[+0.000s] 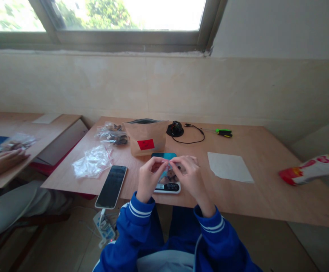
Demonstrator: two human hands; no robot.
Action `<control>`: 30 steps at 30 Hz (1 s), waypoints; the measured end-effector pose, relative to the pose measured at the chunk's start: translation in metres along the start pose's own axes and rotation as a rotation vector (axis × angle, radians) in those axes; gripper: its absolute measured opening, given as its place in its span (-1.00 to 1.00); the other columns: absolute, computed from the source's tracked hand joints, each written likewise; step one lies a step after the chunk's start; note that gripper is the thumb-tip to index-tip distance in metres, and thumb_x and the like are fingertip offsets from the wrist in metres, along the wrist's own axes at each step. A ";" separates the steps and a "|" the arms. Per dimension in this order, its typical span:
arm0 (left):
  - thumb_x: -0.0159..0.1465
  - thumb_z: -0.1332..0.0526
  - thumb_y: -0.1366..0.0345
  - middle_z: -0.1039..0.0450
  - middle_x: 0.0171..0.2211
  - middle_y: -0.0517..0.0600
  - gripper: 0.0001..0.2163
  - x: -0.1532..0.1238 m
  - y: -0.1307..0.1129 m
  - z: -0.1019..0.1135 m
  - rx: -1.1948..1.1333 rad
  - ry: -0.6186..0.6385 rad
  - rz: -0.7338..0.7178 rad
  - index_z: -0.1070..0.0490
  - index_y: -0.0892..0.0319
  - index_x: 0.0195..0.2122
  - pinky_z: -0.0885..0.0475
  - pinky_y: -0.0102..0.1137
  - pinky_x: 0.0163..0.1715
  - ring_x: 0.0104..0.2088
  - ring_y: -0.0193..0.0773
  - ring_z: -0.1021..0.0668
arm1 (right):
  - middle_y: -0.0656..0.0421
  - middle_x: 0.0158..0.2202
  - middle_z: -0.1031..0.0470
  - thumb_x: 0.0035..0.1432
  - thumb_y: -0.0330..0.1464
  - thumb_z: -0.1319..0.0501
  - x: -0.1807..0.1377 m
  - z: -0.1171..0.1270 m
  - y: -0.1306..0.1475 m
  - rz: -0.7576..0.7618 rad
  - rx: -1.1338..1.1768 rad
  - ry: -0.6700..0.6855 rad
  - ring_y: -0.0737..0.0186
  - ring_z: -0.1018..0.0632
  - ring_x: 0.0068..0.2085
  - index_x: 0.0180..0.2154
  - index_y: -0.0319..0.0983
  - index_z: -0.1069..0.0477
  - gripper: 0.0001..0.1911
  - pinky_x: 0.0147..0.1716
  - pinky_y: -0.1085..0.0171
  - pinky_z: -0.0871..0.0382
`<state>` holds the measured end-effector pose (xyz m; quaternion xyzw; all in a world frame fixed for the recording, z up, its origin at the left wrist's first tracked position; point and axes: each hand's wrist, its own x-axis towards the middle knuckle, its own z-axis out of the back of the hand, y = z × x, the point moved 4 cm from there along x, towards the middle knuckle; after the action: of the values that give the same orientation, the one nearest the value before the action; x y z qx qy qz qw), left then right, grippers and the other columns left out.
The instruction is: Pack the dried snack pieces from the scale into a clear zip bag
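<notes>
Pinching a small clear bag (168,170) over a pocket scale (168,187), centre of the frame.
Left hand (149,178) and right hand (189,176) meet, fingers narrowed on the bag's top; the scale sits near the desk (266,185) front edge, a smartphone (112,186) to its left.

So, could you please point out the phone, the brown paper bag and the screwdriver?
phone (111,186): head view, dark screen.
brown paper bag (142,133): head view, front face.
screwdriver (223,132): head view, green handle.
</notes>
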<state>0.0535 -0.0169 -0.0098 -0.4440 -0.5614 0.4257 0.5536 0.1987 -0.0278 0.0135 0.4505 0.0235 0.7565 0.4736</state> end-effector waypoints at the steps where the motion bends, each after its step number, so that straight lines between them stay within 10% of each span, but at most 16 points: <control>1: 0.19 -0.31 0.17 -0.57 -0.36 0.00 -0.82 -0.001 0.000 -0.001 0.018 -0.009 -0.008 -0.47 0.18 -0.31 -0.53 -0.40 -0.26 -0.33 -0.26 -0.62 | 0.18 -0.33 -0.58 0.29 -0.32 -0.15 0.000 -0.001 0.001 0.015 -0.013 -0.004 0.18 -0.55 -0.25 -0.30 -0.16 -0.45 -0.87 -0.13 0.15 -0.26; 15: 0.24 -0.26 0.17 -0.53 -0.40 -0.03 -0.82 -0.001 0.000 0.016 0.007 -0.124 -0.024 -0.41 0.19 -0.31 -0.49 -0.43 -0.30 -0.37 -0.29 -0.59 | 0.18 -0.29 -0.61 0.30 -0.25 -0.15 -0.002 0.009 -0.021 -0.004 0.053 0.074 0.17 -0.58 -0.24 -0.27 -0.14 -0.49 -0.83 -0.16 0.16 -0.30; 30: 0.28 -0.22 0.35 -0.51 -0.30 -0.02 -0.91 0.000 -0.026 0.010 0.546 0.198 -0.330 -0.51 0.10 -0.24 -0.47 -0.46 -0.23 -0.28 -0.29 -0.58 | 0.20 -0.38 -0.57 0.22 -0.40 -0.19 -0.002 0.013 -0.012 0.097 -0.114 0.197 0.19 -0.53 -0.31 -0.36 -0.19 -0.42 -0.92 -0.19 0.16 -0.20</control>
<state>0.0428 -0.0229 0.0153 -0.2215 -0.4343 0.4196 0.7657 0.2163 -0.0277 0.0140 0.3470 0.0048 0.8191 0.4567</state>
